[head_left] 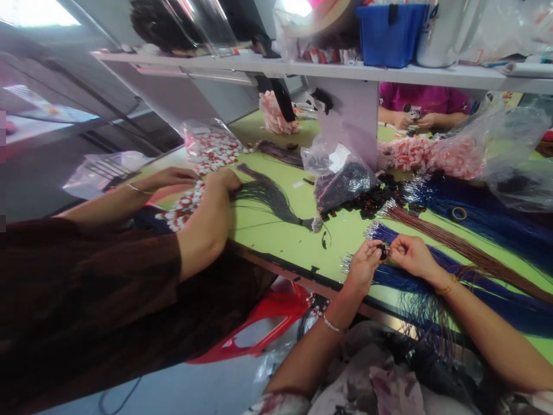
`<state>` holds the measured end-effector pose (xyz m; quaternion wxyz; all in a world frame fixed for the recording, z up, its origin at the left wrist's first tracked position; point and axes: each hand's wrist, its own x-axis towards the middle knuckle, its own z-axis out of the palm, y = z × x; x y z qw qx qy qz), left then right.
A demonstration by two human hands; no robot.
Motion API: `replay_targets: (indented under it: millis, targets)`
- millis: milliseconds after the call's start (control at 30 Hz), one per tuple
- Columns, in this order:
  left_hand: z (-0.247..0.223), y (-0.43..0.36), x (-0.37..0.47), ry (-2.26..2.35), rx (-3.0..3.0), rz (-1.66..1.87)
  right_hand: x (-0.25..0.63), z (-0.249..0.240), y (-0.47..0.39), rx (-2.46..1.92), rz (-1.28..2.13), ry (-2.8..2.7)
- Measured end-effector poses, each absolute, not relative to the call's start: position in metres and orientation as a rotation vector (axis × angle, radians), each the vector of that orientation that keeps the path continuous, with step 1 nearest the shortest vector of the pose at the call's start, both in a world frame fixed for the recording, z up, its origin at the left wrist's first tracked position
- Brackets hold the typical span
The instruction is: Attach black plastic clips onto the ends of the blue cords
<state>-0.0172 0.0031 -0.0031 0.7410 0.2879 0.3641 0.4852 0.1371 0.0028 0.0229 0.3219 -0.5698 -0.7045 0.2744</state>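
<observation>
My left hand (363, 266) pinches a small black plastic connector housing (382, 252) between thumb and fingers. Close against it, my right hand (412, 257) is closed, its fingertips at the connector's side; whatever thin piece they grip is too small to make out. Under and around both hands lie bundles of blue wires (400, 278) with silvery metal terminals at their ends. A bundle of brown wires (458, 239) runs just beyond my right hand. Farther back, loose black connector housings (375, 199) are heaped beside a clear plastic bag (339, 178) of dark parts.
To my left, a co-worker's arms (207, 219) reach among white-and-red connectors (185, 207). A dark wire bundle (272, 193) lies mid-table. Pink connectors (449, 155) are piled at the back, before another person's hands (415, 119). A shelf (328, 70) holding a blue bin (389, 37) spans above.
</observation>
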Motion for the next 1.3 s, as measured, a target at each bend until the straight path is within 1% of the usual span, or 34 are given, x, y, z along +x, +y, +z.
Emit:
replay_targets:
  millis: [167, 333, 467, 567, 667, 700, 733, 800, 867, 900, 967, 1033, 1100, 1133, 1200, 1267, 1300]
  targets:
    - [-0.006, 0.0, -0.013, 0.872, 0.733, 1.129, 0.133, 0.025, 0.003, -1.527, 0.719, -1.843]
    - [-0.007, 0.001, -0.013, 0.861, 0.673, 1.099, 0.135, 0.029, 0.002, -1.476, 0.697, -1.98]
    - [-0.008, 0.005, -0.012, 0.889, 0.719, 1.094, 0.136, 0.028, 0.002, -1.515, 0.669, -1.985]
    - [-0.001, -0.005, -0.011, 0.931, 0.819, 1.156, 0.146, 0.035, 0.007, -1.457, 0.787, -2.024]
    - [0.015, -0.037, -0.011, 0.95, 1.121, 1.271, 0.164, 0.046, 0.013, -1.412, 0.965, -2.096]
    - [0.02, -0.051, -0.01, 0.871, 1.284, 1.246, 0.169, 0.049, 0.015, -1.415, 0.998, -2.13]
    - [0.023, -0.065, -0.007, 0.691, 1.474, 1.137, 0.173, 0.051, 0.016, -1.424, 1.012, -2.163]
    - [0.023, -0.089, 0.001, 0.213, 1.817, 0.733, 0.175, 0.052, 0.014, -1.442, 0.996, -2.214]
    - [0.017, -0.104, 0.011, -0.108, 1.997, 0.472, 0.169, 0.048, 0.009, -1.448, 0.971, -2.257]
    - [0.013, -0.108, 0.015, -0.182, 2.049, 0.403, 0.164, 0.045, 0.006, -1.457, 0.952, -2.282]
    - [0.007, -0.108, 0.018, -0.191, 2.094, 0.388, 0.152, 0.039, -0.002, -1.483, 0.88, -2.339]
    - [0.008, -0.093, 0.012, -0.034, 2.106, 0.496, 0.144, 0.032, -0.009, -1.512, 0.788, -2.373]
    - [0.015, -0.062, -0.001, 0.265, 2.104, 0.702, 0.139, 0.027, -0.013, -1.531, 0.72, -2.396]
    - [0.019, -0.04, -0.009, 0.509, 2.057, 0.879, 0.139, 0.025, -0.015, -1.536, 0.699, -2.4]
    - [0.025, 0.012, -0.022, 0.968, 1.955, 1.063, 0.139, 0.024, -0.016, -1.534, 0.671, -2.395]
    - [0.025, 0.066, -0.03, 1.326, 1.91, 1.124, 0.139, 0.024, -0.017, -1.522, 0.654, -2.371]
    - [0.023, 0.089, -0.031, 1.47, 1.893, 1.079, 0.139, 0.025, -0.017, -1.512, 0.659, -2.361]
